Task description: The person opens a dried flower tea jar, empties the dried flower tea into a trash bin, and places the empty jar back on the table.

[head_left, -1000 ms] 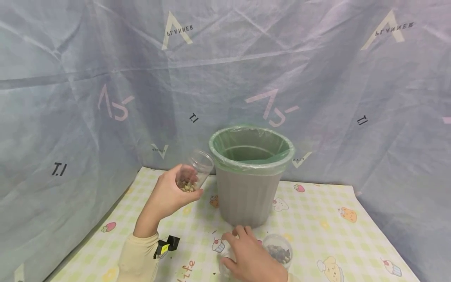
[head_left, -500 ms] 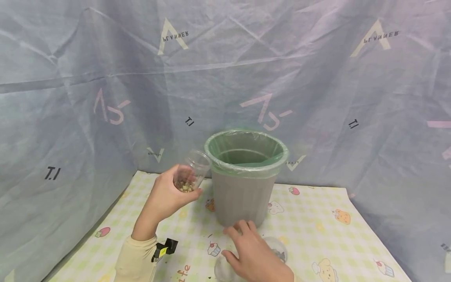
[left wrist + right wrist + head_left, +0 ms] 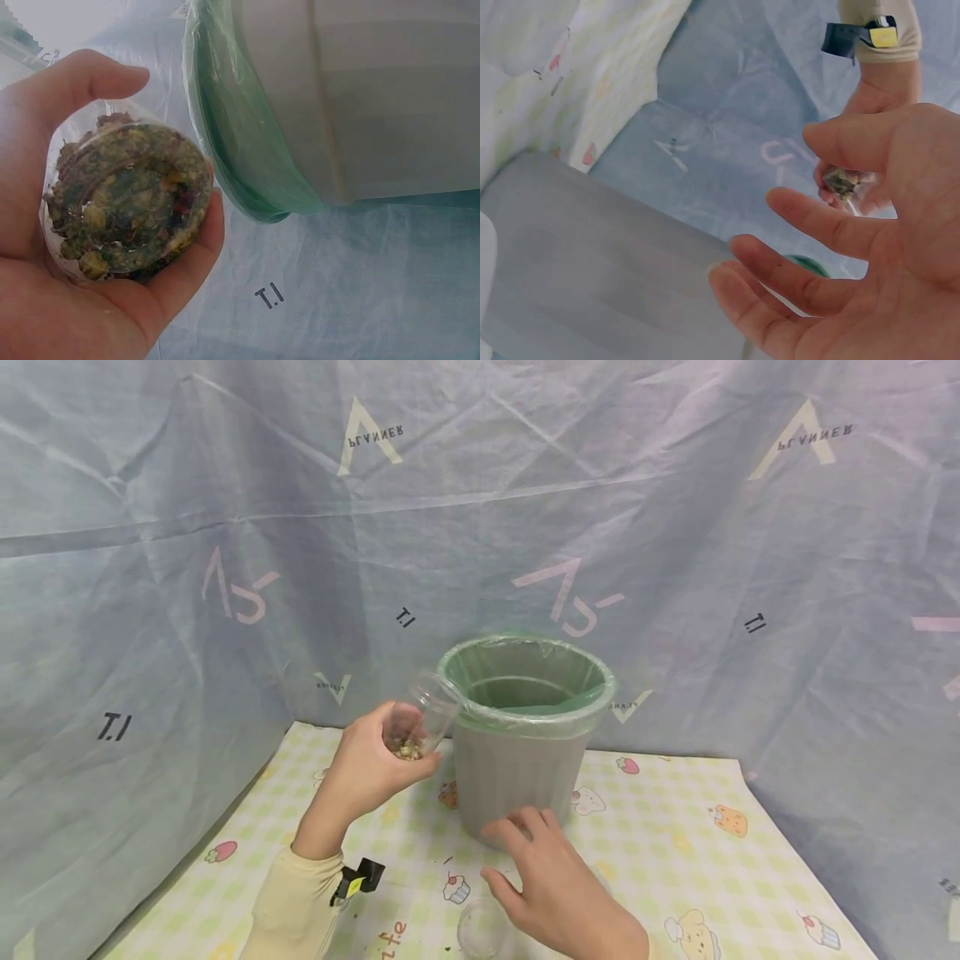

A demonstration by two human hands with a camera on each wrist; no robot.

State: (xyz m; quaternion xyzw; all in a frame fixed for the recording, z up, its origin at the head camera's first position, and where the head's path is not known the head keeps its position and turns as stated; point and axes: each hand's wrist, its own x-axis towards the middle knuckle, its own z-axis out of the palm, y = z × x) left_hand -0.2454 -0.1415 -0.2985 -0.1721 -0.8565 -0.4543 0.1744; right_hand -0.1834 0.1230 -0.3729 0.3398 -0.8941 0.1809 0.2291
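Note:
My left hand (image 3: 375,768) grips a clear plastic cup (image 3: 438,714) beside the bin's left rim, its mouth tilted up toward the bin. Through the cup's base in the left wrist view show dried flower buds and leaf bits (image 3: 127,202). The grey bin (image 3: 517,777) stands upright, lined with a green plastic bag (image 3: 532,724) folded over its rim. In front of the bin hovers my right hand (image 3: 558,889), fingers loosely bent and spread, holding nothing, as the right wrist view confirms.
A clear round container (image 3: 482,931) sits on the checked tablecloth (image 3: 660,827), left of my right hand. Another clear one is mostly hidden behind that hand. Dark crumbs dot the cloth. A blue-grey curtain (image 3: 375,568) encloses the back and sides.
My right hand has lifted slightly up and right, now covering the cup of grey pieces. My left hand has shifted slightly right with its cup, nearer the bin's rim. The view has tilted a little.

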